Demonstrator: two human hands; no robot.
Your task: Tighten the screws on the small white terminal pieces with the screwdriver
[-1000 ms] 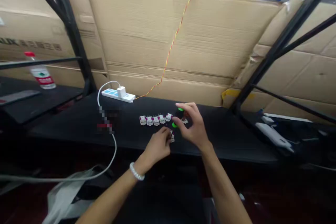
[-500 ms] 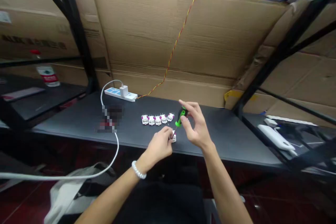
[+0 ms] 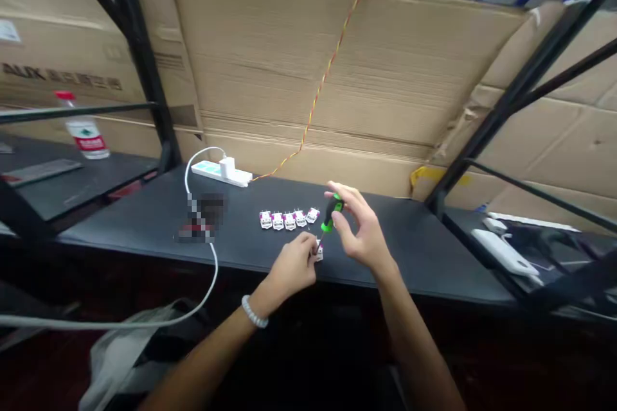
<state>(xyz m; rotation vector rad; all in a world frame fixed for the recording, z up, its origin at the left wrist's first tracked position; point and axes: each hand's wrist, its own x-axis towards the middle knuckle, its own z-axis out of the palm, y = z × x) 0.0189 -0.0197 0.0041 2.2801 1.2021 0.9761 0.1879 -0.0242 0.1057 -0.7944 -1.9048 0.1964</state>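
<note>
With fingers closed around its handle, my right hand holds a green and black screwdriver at a slant. Its thin shaft runs down to a small white part near the front edge of the table. My left hand pinches that white part from the left, and its fingers hide most of it and the screwdriver's tip. Just beyond the hands lies a row of several similar small white parts with purple sides and thin pins on top.
A white power strip with a plugged-in charger stands at the back left of the black table. Its white cable hangs over the front edge. Cardboard walls the back. Black metal posts rise at the sides. A bottle stands far left.
The fingers of my right hand have shifted slightly around the screwdriver handle, which seems turned a little. My left hand and the white parts stay in place.
</note>
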